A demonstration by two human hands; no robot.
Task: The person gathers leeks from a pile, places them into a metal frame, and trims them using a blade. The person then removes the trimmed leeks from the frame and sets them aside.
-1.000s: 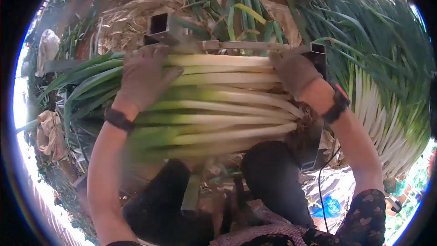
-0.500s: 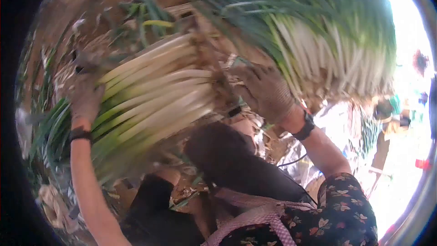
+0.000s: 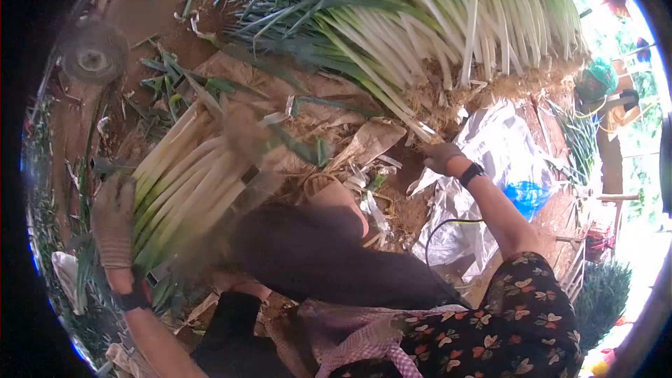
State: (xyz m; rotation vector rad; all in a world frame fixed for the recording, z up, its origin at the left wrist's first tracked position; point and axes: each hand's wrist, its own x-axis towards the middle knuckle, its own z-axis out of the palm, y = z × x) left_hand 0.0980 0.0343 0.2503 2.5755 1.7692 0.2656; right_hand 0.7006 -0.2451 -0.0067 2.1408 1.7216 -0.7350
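Observation:
A bundle of long green onions [image 3: 189, 168] with white stalks and green leaves lies at the left, its root ends blurred. My left hand [image 3: 114, 213], in a greyish knitted glove, rests flat along the leafy side of this bundle, fingers extended. Farther right, my gloved right hand [image 3: 442, 159] is closed at the root end of a green onion [image 3: 413, 122] that sticks out from the edge of a big pile of green onions [image 3: 483, 21]. Its fingertips are partly hidden.
White plastic sheeting [image 3: 483, 133] with a blue piece [image 3: 526, 198] lies under my right forearm. A round roll [image 3: 91, 60] sits at the upper left. Trimmed leaves and peelings litter the brown ground. My bent knee [image 3: 280, 238] is close to the bundle.
My right hand has moved away from the bundle's root end to the near edge of the big pile and closed there. My left hand stays by the bundle. The view has shifted.

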